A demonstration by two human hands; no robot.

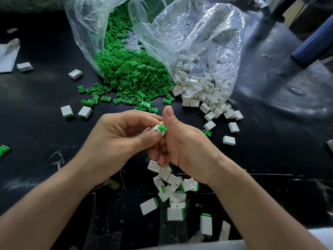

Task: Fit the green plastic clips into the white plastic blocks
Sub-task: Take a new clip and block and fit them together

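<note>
The left hand (pixel 124 134) pinches a white block (pixel 156 129) between thumb and fingertips, with a green clip (pixel 163 128) sticking out of its end. The right hand (pixel 180 141), thumb raised and fingers curled, touches that clip; whether it grips it I cannot tell.

We log the clip heap (pixel 129 76) as bright green. Right of the heap, loose blocks (pixel 201 91): plain white. Over the heap, bags (pixel 189 29): clear, white glare. Under it, table (pixel 36 109): black, pale scuffs. Nearer us than the heap, the held block (pixel 155 128) is white, its clip (pixel 163 128) green; finished blocks (pixel 173 184) white, edged green. Far right of the heap, a dark blue tube (pixel 313 46).
</note>
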